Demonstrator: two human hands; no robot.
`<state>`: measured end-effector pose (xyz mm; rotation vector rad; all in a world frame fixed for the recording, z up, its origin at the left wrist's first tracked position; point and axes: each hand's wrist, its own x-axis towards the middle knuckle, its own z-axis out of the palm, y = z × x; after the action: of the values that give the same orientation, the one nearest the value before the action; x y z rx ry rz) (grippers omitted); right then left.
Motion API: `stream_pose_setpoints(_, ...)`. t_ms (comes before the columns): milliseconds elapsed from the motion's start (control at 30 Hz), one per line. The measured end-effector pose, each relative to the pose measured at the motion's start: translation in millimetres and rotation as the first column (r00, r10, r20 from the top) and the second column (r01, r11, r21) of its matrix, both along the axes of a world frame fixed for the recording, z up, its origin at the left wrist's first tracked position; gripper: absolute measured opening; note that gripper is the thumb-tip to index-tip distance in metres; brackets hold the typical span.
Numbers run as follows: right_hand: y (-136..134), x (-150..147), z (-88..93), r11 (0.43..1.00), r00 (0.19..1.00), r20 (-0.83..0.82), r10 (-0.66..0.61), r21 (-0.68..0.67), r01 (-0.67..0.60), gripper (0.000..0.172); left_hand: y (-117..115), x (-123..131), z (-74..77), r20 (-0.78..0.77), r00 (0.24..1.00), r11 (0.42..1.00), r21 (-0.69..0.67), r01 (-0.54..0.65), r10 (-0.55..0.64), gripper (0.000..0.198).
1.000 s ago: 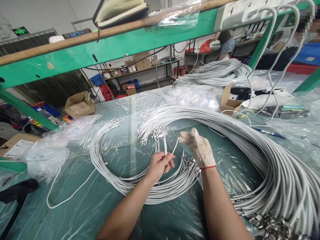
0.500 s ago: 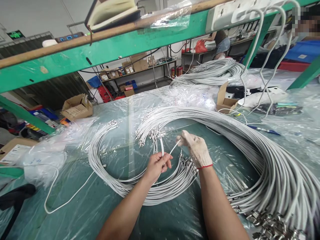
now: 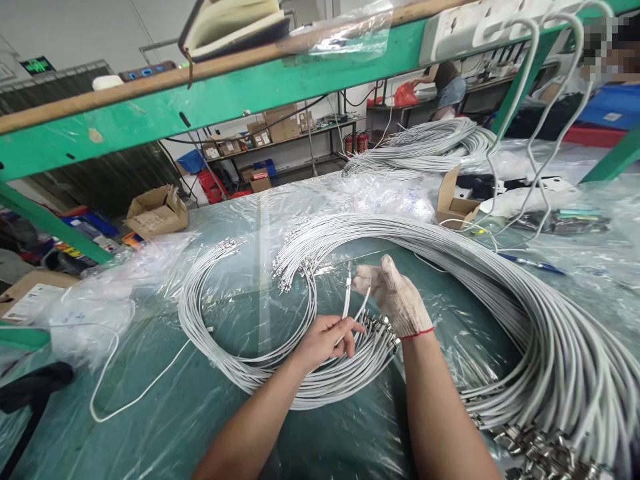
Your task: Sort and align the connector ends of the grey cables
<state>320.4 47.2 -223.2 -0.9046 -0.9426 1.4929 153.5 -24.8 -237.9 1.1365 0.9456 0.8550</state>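
Note:
My bare left hand (image 3: 327,338) pinches a thin white cable (image 3: 347,293) whose metal end points up. My right hand (image 3: 395,297), in a knit glove, is closed on the same cable a little higher, near its tip. Both hands hover over a small coil of white cables (image 3: 240,353) with metal ends, lying on the plastic-covered green table (image 3: 165,427). A much larger bundle of white cables (image 3: 540,333) sweeps round from the middle to the right.
A green shelf beam (image 3: 210,100) crosses overhead with a notebook (image 3: 235,23) on it. A small cardboard box (image 3: 453,200), a blue pen (image 3: 530,263) and another cable coil (image 3: 430,143) lie farther back. Clear plastic bags (image 3: 90,313) sit at the left. A person (image 3: 447,83) works far behind.
My left hand has slid right and slightly down along the cable. The cable end now stands upright between both hands, and my gloved right hand has shifted a little.

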Motion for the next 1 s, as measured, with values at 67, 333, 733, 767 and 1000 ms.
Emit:
stream_pose_setpoints(67,0.3,3.7,-1.3,0.999,0.999,-0.001,0.038,0.005,-0.038,0.052,-1.5,-0.1,1.0,-0.003,0.997,0.996,-0.030,0.081,-0.082,0.050)
stream_pose_setpoints(333,-2.5,4.6,3.5,0.989,0.990,-0.093,0.111,0.113,-0.100,0.030,-2.7,1.8,-1.6,-0.023,0.985,0.981,-0.105,0.165,-0.168,0.046)
stream_pose_setpoints(733,-1.6,3.3,0.8,0.999,0.996,-0.077,0.036,0.043,-0.032,0.042,2.8,0.5,-4.6,-0.114,0.991,0.998,0.001,0.062,-0.062,0.052)
stream_pose_setpoints(767,-1.9,1.6,-0.5,0.998,0.995,-0.083,0.058,0.014,-0.057,0.046,3.1,0.8,-5.0,-0.127,0.991,0.999,0.013,0.052,-0.050,0.053)
stream_pose_setpoints(1000,-4.3,-10.5,-2.1,0.980,0.978,-0.073,0.195,-0.025,-0.197,0.037,3.6,1.3,-8.9,-0.141,0.990,0.997,0.078,-0.013,0.024,0.065)
